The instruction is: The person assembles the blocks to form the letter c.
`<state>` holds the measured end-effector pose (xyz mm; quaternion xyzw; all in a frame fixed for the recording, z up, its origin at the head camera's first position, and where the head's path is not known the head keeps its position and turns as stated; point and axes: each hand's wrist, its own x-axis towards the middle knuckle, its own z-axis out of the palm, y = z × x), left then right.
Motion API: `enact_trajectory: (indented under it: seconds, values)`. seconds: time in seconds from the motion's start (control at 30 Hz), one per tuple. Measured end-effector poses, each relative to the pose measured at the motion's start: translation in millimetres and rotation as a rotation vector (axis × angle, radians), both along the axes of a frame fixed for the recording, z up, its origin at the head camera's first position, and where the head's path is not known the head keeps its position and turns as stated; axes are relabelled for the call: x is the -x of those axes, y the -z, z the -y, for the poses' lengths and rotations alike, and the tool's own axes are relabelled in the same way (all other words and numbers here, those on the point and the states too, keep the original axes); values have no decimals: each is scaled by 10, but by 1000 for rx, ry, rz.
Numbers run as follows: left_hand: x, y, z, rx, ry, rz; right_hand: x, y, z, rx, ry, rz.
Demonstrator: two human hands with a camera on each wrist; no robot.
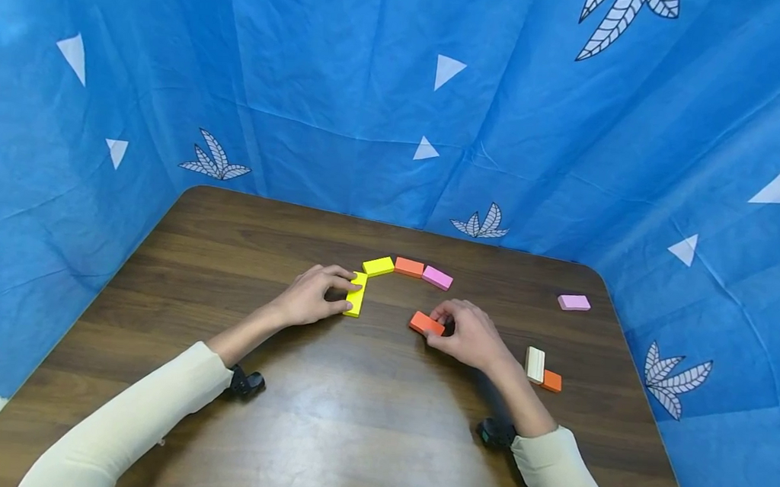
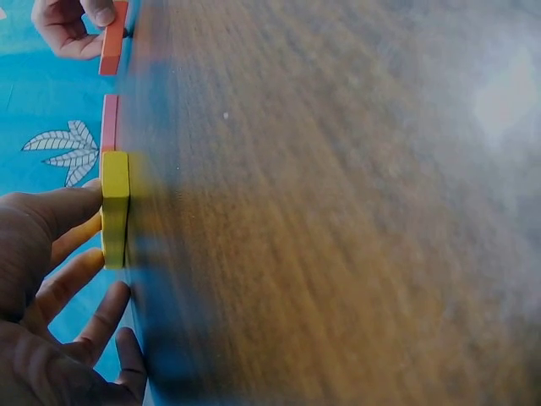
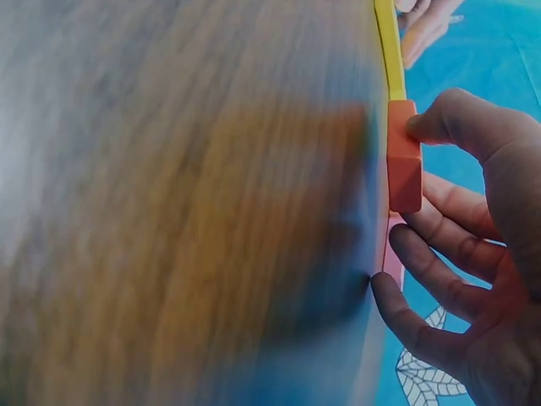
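Pinching yellow block (image 1: pixel 358 300) with left hand (image 1: pixel 313 296); right of that block, pinching orange block (image 1: pixel 425 323) with right hand (image 1: pixel 470 335).

Your orange block (image 1: pixel 423 323) and yellow block (image 1: pixel 358 300): smooth, matt. Your tabletop (image 1: pixel 318 452): wood-grained, glossy where light falls. Your backdrop (image 1: pixel 320 77): creased, cloth-like; your sleeves (image 1: pixel 136 407): matt cloth.

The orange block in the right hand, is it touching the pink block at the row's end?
Apart: the head view shows bare tabletop between the orange block and the pink block.
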<state>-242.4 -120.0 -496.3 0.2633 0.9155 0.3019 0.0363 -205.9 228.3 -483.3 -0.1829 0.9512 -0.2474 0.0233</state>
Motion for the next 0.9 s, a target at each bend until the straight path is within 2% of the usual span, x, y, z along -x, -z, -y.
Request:
enact_trajectory:
  seconds: [0.7, 0.9]
  values:
    - [2, 9, -8, -3, 0, 0, -29, 23, 443, -28, -56, 11]
    - [5, 3, -13, 1, -9, -5, -28, 11, 561, -6, -93, -23]
